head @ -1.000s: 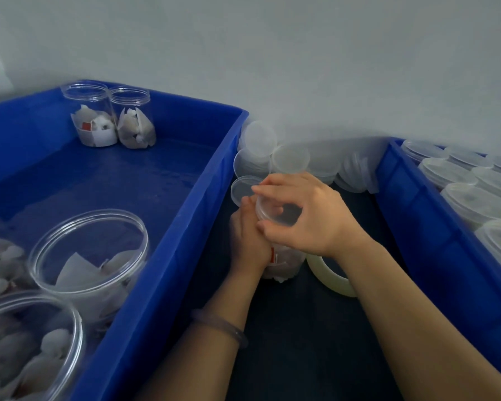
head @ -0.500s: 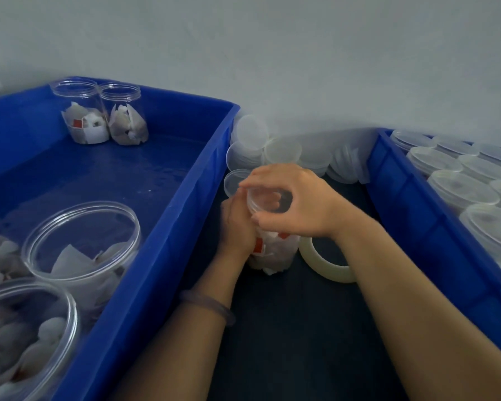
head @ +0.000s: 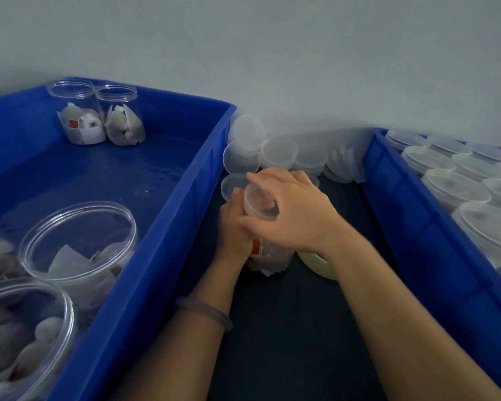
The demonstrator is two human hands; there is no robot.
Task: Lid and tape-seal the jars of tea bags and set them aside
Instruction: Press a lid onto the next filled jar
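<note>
A clear jar of tea bags (head: 268, 257) stands on the dark surface between two blue bins. My left hand (head: 232, 230) grips its left side. From above, my right hand (head: 289, 215) curls its fingers round the translucent lid (head: 256, 202) sitting on the jar's mouth. A roll of pale tape (head: 318, 264) lies flat just right of the jar, partly hidden under my right wrist.
The left blue bin (head: 168, 256) holds several open jars of tea bags (head: 78, 244), two more at its far corner (head: 99, 117). The right blue bin (head: 417, 227) is packed with lidded jars (head: 454, 186). Loose lids (head: 272, 151) are heaped against the wall.
My right hand has turned on the lid, its fingers shifting round the rim. My left hand stays on the jar. The camera has tilted slightly.
</note>
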